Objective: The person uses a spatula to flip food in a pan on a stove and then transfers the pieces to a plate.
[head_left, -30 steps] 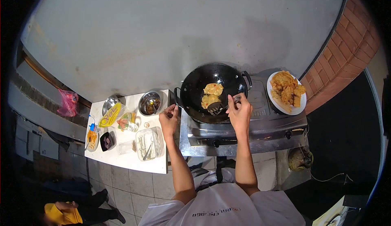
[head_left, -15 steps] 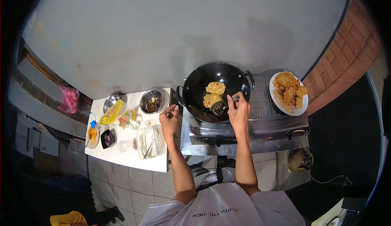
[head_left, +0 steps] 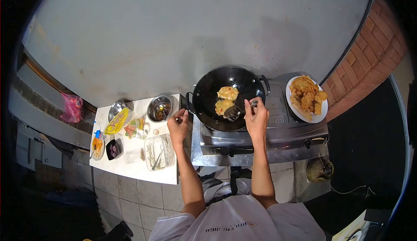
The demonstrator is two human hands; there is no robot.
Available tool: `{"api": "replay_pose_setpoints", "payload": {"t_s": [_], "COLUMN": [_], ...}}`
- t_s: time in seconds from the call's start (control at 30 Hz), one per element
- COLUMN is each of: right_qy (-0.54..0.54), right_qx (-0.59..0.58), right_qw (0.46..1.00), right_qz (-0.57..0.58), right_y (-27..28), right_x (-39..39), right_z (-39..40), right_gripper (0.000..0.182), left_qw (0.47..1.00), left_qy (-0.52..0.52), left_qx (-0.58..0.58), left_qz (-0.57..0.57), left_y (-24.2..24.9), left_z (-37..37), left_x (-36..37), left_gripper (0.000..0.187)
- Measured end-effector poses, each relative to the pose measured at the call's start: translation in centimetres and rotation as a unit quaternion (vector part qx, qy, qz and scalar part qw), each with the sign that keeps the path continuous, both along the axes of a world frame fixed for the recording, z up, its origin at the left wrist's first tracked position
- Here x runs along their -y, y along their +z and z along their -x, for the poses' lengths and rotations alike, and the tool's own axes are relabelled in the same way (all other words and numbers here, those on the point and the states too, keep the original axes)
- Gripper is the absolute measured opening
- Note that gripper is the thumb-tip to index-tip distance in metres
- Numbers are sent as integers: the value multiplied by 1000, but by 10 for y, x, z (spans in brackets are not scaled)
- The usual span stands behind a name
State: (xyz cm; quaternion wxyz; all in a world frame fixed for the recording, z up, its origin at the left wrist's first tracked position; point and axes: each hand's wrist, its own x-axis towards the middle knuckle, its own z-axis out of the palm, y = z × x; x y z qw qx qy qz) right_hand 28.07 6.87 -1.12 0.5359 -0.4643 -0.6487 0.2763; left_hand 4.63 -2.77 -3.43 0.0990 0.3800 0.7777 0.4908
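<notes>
My right hand (head_left: 257, 118) is closed round the handle of a dark slotted spatula (head_left: 233, 113). Its head touches the lower of two yellow fritters (head_left: 224, 106) in a black wok (head_left: 213, 82). Just above that fritter lies the other fritter (head_left: 227, 93), with red flecks in it. Beside the wok's left handle, my left hand (head_left: 177, 128) is raised with loosely curled fingers and a gap at the thumb; I see nothing in it. The wok sits on a steel gas stove (head_left: 278, 134).
Right of the wok, a white plate (head_left: 309, 118) carries fried pieces. The white table (head_left: 130, 171) at left bears metal bowls (head_left: 160, 108), a yellow-labelled bag (head_left: 117, 121), a clear container (head_left: 158, 152) and a small black bowl (head_left: 114, 149). A grey wall (head_left: 173, 36) stands behind.
The view has shifted slightly. The spatula head stays at the lower fritter, and both hands hold nearly the same places. A person's yellow clothing at lower left has mostly left the view.
</notes>
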Motion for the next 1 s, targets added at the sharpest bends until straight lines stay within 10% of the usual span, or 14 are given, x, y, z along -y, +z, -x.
{"api": "replay_pose_setpoints", "payload": {"t_s": [1.0], "right_qy": [36], "right_qx": [14], "right_qw": [998], "right_qz": [56], "right_y": [-17], "right_x": [-21], "right_z": [-11], "right_gripper": [17], "left_qw": [988], "left_qy": [50], "left_qx": [-142], "left_qz": [46], "left_y": [-7], "left_z": [22], "left_x": [-38], "left_gripper": [21]}}
